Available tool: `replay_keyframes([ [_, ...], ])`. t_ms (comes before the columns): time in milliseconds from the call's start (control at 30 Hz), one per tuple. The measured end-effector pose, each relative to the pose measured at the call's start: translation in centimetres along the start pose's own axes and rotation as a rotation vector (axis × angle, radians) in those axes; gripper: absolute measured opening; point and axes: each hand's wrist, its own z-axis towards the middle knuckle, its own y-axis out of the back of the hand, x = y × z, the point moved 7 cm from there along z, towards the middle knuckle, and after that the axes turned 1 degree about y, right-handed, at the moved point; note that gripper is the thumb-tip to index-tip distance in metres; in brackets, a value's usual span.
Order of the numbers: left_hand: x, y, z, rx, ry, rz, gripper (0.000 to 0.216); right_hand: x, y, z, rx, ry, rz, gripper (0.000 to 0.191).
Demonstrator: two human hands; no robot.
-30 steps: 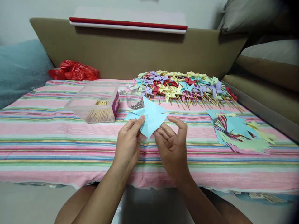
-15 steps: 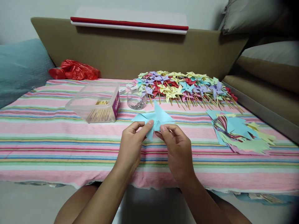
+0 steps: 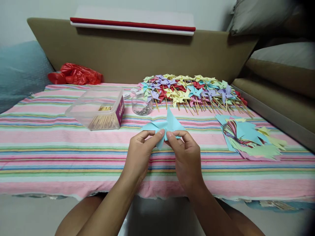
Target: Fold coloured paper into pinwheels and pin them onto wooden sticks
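Between my two hands is a light-blue paper pinwheel (image 3: 173, 121), partly folded, held just above the striped cloth. My left hand (image 3: 142, 147) pinches it near the centre, thumb on top. From the other side my right hand (image 3: 185, 147) grips the paper too, its thumb close to the left thumb. The fingertips cover the middle of the pinwheel, so how its tips meet there is hidden. One blade points up, away from me, and another spreads to the left.
A clear plastic box (image 3: 95, 113) of wooden sticks stands left, beside a round tub (image 3: 142, 106) of small metal pins. Many finished pinwheels (image 3: 194, 90) lie at the back. Cut paper sheets (image 3: 256, 141) are on the right, a red plastic bag (image 3: 78, 74) back left.
My right thumb has moved left, closer to my left thumb at the pinwheel's centre. The right-hand part of the paper is drawn inward. The view has shifted slightly.
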Motion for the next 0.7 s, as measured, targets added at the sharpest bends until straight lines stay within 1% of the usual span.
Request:
replay_keyframes([
  [133, -0.06, -0.31, -0.10, 0.029, -0.012, 0.027, 0.024, 0.08, 0.14, 0.01, -0.026, 0.001, 0.006, 0.027],
  [267, -0.03, -0.58, -0.17, 0.056, -0.023, 0.079, 0.029, 0.19, 0.19, -0.05, -0.058, 0.014, 0.012, 0.028],
  [467, -0.23, -0.43, -0.43, 0.002, -0.082, 0.123, 0.030, 0.18, 0.12, -0.13, -0.066, 0.032, 0.041, 0.029],
  [600, -0.45, -0.59, -0.56, -0.012, -0.109, 0.171, 0.036, 0.53, 0.17, -0.36, -0.089, 0.053, -0.006, 0.030],
  [700, -0.82, -0.64, -0.58, -0.023, -0.130, 0.219, 0.040, 0.80, -0.25, -0.57, -0.061, 0.072, -0.024, 0.028],
])
